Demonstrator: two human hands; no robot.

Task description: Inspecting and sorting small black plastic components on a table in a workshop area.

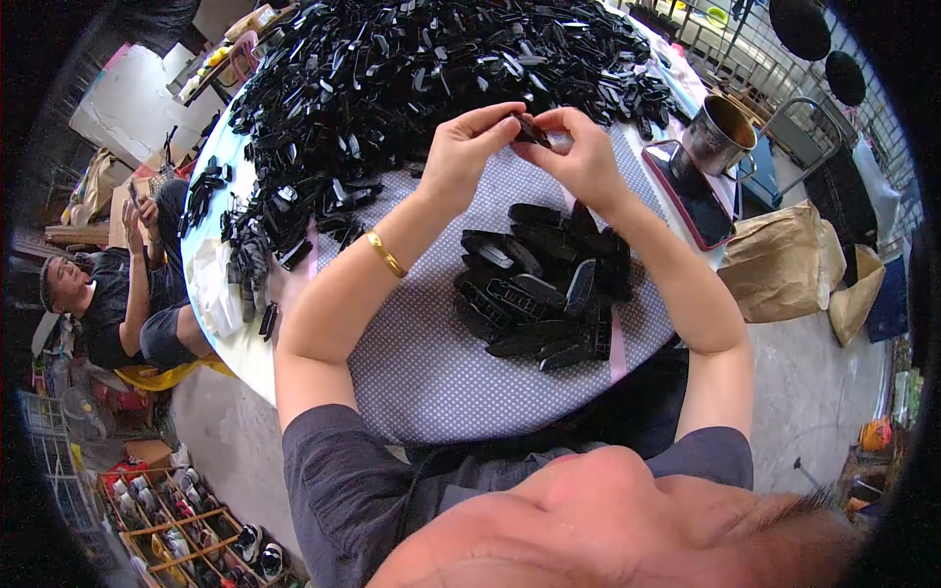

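Note:
Both my hands meet above the far middle of a round table, fingers pinched around one small black plastic piece [530, 129]. My left hand [472, 147] grips its left end between thumb and fingers; a gold bangle circles that wrist. At the piece's other end, my right hand [580, 157] pinches it too. Beyond my hands spreads a large heap of black plastic pieces [392, 78], long and curved, some shiny. Closer to me, between my forearms, lies a smaller pile of larger-looking black plastic parts [539, 284] on the dotted tablecloth [421, 363].
At the table's right edge are a phone with a red case [691, 191] and a metal pot [718, 132]. A brown paper bag [784, 260] stands to the right. Dark gloves [247, 265] lie at left. Another person [123, 284] sits left, holding a phone. A shoe rack [191, 529] stands lower left.

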